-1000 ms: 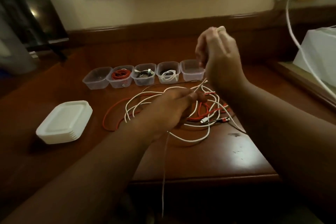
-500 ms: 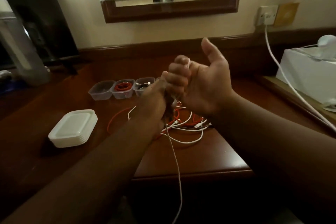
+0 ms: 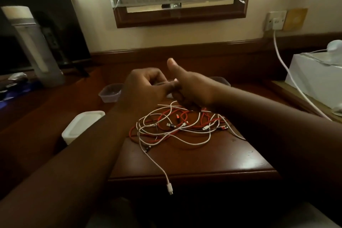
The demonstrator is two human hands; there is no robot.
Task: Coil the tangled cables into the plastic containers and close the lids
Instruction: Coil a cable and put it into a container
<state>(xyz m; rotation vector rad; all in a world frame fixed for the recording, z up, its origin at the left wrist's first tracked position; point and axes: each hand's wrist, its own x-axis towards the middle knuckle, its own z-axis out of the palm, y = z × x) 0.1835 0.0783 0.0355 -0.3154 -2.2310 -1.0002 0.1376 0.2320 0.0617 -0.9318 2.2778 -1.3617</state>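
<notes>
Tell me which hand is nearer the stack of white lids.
Left. The left hand is raised just right of and beyond the stack of white lids; the right hand sits farther right, past the left.

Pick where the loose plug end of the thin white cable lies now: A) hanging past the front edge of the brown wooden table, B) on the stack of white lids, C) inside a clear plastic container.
A: the white cable's plug end dangles below the wooden table's front edge.
</notes>
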